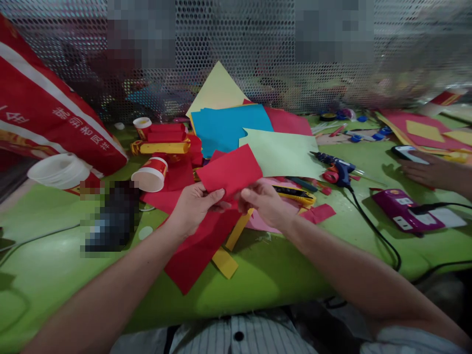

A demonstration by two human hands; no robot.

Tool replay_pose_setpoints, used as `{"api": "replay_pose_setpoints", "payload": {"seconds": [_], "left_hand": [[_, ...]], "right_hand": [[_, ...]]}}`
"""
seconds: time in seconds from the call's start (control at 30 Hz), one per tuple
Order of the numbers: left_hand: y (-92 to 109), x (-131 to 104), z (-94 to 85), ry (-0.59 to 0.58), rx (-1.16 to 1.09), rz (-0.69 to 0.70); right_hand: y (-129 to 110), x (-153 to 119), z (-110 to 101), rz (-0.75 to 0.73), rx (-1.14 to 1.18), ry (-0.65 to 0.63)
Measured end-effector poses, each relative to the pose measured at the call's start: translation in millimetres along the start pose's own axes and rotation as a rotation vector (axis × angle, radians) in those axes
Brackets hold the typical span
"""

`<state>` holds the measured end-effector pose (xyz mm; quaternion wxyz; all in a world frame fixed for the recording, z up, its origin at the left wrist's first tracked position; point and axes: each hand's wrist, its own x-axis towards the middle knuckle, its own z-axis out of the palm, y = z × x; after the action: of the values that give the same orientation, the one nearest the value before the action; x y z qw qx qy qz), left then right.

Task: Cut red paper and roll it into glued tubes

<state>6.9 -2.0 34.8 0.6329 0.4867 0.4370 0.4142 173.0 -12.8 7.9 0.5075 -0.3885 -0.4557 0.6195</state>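
Note:
Both my hands hold a small red sheet of paper (232, 169) over the middle of the table. My left hand (195, 206) pinches its lower left part between thumb and fingers. At its lower right edge, the thumb and fingers of my right hand (263, 199) are closed on the same sheet. Beneath my hands lies a larger red sheet (195, 260), with yellow paper strips (225, 263) beside it. Just beyond my right hand is a yellow utility knife (295, 193). A paper cup (151, 174) lies on its side to the left.
Blue (228, 128) and pale green sheets (282, 150) lie farther back. Right of them are a glue gun (341, 169) with a cord and a purple power strip (407, 211). Another person's hand (427, 169) is at the right. Stacked cups (61, 172) and a red bag (55, 103) stand left.

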Motion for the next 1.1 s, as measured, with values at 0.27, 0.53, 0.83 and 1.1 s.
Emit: {"api": "replay_pose_setpoints", "payload": {"seconds": [0.27,0.53,0.83,1.1], "left_hand": [[-13,-7,8.1,-0.096,0.119,0.089],[-14,-21,1.1,-0.223,0.665,0.498],[-16,-28,-3.9,-0.505,0.9,0.827],[-16,-26,-2.6,-0.419,0.809,1.103]], "right_hand": [[10,1,2,-0.063,0.017,0.088],[-16,-3,-26,-0.261,-0.435,-0.352],[-52,-12,-24,-0.233,-0.609,-0.647],[-46,-15,-24,-0.364,-0.509,-0.607]]}}
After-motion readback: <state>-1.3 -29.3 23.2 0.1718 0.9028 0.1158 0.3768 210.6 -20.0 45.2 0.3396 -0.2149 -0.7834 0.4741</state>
